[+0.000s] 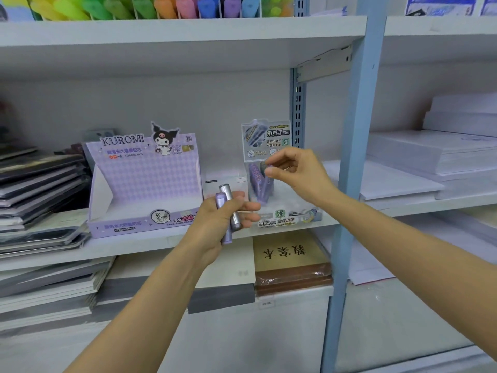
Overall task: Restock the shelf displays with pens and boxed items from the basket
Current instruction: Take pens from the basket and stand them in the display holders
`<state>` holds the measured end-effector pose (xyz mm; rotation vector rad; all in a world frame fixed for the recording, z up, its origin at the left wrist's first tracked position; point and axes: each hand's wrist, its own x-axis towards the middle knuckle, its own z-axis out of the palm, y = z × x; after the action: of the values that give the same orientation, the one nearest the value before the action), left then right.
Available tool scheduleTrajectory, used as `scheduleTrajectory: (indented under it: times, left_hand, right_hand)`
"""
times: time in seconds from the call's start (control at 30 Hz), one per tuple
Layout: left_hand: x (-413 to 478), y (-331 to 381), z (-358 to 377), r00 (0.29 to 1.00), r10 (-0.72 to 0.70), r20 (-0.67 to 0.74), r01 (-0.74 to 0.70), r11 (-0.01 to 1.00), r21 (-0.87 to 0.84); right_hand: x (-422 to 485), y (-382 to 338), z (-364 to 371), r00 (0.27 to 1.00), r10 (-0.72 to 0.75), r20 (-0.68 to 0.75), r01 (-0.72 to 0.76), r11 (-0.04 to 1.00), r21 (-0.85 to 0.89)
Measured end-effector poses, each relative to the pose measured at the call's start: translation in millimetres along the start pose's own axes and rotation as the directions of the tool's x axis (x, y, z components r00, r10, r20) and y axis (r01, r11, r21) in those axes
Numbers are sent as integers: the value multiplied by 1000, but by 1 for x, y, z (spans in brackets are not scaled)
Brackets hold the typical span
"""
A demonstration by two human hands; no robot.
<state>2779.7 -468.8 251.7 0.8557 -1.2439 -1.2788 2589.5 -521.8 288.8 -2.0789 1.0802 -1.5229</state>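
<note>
The left hand (215, 224) grips two lead-refill tubes (233, 212), one silver and one lilac, just before the shelf (134, 244). The right hand (294, 170) pinches a third tube (268, 168) by its cap, over the clear display box (285, 218). These look light, stiff and slick, so mid-barrel seems the safest hold.

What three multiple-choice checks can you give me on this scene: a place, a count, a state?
1. The Kuromi box stands where, relative to the clear display? A) left B) right C) one level above
2. How many tubes does the left hand hold? A) one B) two C) four
3. The right hand is: A) hanging open B) pinching a small tube at the clear display C) lying flat

1 A: it sits on the display's left.
2 B: one purple, one silvery.
3 B: thumb and fingertips close on its top.
</note>
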Motion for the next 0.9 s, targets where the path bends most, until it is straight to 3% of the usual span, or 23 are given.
scheduleTrajectory:
  times: [0.13, 0.33, 0.53, 0.67, 0.73, 0.8, 0.9]
  left_hand:
    - [-3, -2, -4, 999, 30, 35, -32, 998, 54]
    - [-6, -6, -7, 995, 73, 63, -78, 994, 79]
    - [-8, -6, -7, 988, 128, 83, -134, 989, 64]
    - [-10, -7, -8, 987, 134, 90, -144, 983, 114]
    - [-11, -7, -8, 988, 126, 93, -138, 981, 138]
    - [-12, -5, -6, 987, 114, 112, -131, 978, 160]
    - [-12, -2, 0, 981, 104, 163, -128, 980, 149]
  right_hand:
    - [-4, 1, 8, 994, -99, 34, 103, 986, -129]
    - [1, -5, -5, 983, -60, 175, 83, 989, -124]
    - [-4, 1, 9, 989, -115, 92, 134, 962, -238]
    - [-9, 7, 16, 992, -72, 108, 104, 938, -332]
    - [-7, 5, 13, 996, -58, 65, 75, 954, -291]
    - [-7, -3, 7, 994, -44, 96, 56, 990, -132]
    - [-12, -16, -2, 928, -40, 369, -17, 988, 152]
